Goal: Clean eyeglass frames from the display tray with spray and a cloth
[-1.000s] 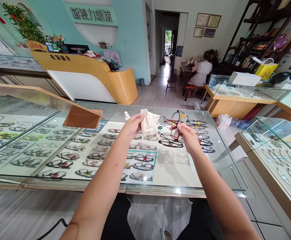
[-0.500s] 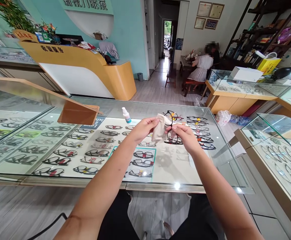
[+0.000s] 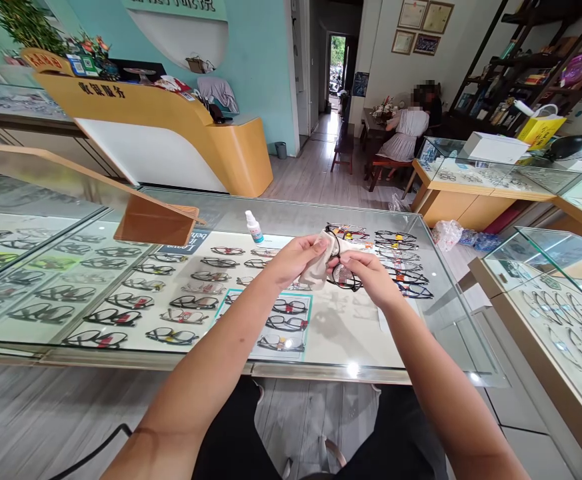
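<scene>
The fingers (image 3: pixel 315 245) of the left hand (image 3: pixel 293 259) are pinched on a pale cloth (image 3: pixel 317 270), bunched against one lens of the black-framed glasses (image 3: pixel 343 267). The right hand (image 3: pixel 368 273) closes thumb and fingertips on the frame's other side, so the glasses hang between the two hands, just above the glass counter (image 3: pixel 351 370) (one lens shows below the right thumb, the other is mostly hidden by cloth).

Under the counter glass lie rows of display frames (image 3: pixel 121 313), several with red tags; a group of them sits on a teal-bordered card (image 3: pixel 308 320), its print too small to read. A dark sign (image 3: pixel 193 243) lies there too, seen upside down, its white letters not clearly legible. Just beyond the hands a small spray bottle (image 3: pixel 254 227) stands upright on the counter, white cap, blue label, wording unreadable.

Farther back, a curved orange reception desk (image 3: pixel 171 113) bears four dark Chinese characters, the last two reading 服务. On the teal wall above, only the lower edge of a larger sign (image 3: pixel 181 5) is in view. At the far side a person (image 3: pixel 405 133) sits at a table, and a yellow bag (image 3: pixel 541 130) stands on another showcase, with framed certificates (image 3: pixel 423 27) on the wall.
</scene>
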`<state>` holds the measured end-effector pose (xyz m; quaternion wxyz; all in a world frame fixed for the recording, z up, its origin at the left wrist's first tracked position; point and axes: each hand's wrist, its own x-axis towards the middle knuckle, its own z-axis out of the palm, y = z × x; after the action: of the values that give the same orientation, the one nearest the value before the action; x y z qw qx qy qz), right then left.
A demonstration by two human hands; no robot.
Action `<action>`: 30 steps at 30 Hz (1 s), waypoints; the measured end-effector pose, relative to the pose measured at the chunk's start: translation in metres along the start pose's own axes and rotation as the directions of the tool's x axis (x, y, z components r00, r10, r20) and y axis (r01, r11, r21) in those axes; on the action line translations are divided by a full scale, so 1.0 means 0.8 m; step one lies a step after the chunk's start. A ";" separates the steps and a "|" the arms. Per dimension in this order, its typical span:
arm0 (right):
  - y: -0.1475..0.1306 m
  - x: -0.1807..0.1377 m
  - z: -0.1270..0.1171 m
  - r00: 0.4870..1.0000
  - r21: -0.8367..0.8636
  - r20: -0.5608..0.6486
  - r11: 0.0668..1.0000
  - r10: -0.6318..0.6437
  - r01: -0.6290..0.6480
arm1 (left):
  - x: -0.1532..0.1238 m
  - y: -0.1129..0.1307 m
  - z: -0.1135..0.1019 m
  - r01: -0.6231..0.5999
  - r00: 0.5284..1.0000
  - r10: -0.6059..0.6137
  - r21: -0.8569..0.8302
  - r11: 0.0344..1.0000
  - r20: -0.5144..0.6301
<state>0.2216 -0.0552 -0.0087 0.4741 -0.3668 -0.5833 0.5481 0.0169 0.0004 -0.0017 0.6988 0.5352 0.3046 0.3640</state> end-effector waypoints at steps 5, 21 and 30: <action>0.002 0.001 0.002 1.000 0.010 -0.005 1.000 -0.002 0.002 | 0.002 -0.002 0.005 -0.019 1.000 0.019 -0.043 0.999 -0.013; 0.010 0.001 0.005 0.998 0.040 0.055 0.999 0.001 -0.003 | -0.004 -0.007 0.024 -0.165 0.986 0.165 -0.001 0.986 -0.033; -0.003 -0.003 0.004 0.998 0.013 0.003 0.998 -0.063 0.063 | -0.005 -0.006 0.025 -0.202 0.976 0.194 -0.082 0.976 -0.100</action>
<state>0.2198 -0.0588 -0.0067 0.4925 -0.3444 -0.5917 0.5374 0.0320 -0.0142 -0.0010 0.6680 0.5132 0.2643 0.4696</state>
